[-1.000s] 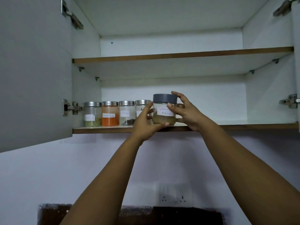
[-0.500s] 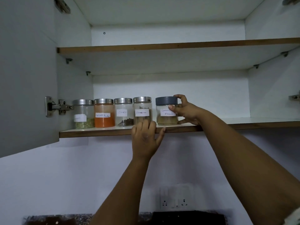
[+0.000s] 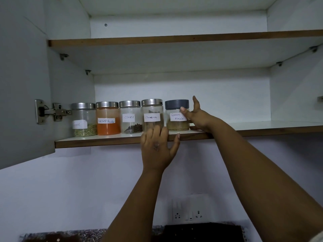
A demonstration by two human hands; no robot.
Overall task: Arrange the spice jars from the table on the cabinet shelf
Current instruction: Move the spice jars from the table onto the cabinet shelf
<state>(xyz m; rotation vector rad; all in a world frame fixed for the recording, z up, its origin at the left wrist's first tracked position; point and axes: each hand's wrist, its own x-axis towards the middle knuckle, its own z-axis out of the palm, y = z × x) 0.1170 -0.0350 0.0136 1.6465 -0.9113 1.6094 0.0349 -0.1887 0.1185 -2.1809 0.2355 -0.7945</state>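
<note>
Several labelled spice jars stand in a row on the lower cabinet shelf (image 3: 262,128): fennel (image 3: 84,119), red chilli powder (image 3: 107,118), cloves (image 3: 130,117), cinnamon (image 3: 152,112) and, at the right end, a grey-lidded garam masala jar (image 3: 176,117). My right hand (image 3: 198,116) is beside the garam masala jar, fingers spread, thumb touching its right side near the lid. My left hand (image 3: 157,147) rests flat against the shelf's front edge below the cinnamon jar, fingertips just over the lip, holding nothing.
The cabinet door (image 3: 21,84) stands open at the left on its hinge (image 3: 54,111). The upper shelf (image 3: 174,39) shows nothing on it. The lower shelf is bare right of the jars. Below, a wall socket (image 3: 189,213) and a dark countertop edge (image 3: 201,231).
The garam masala jar went from held in front of the shelf to standing in the row. My left hand dropped to the shelf edge; my right hand's fingers opened off the jar.
</note>
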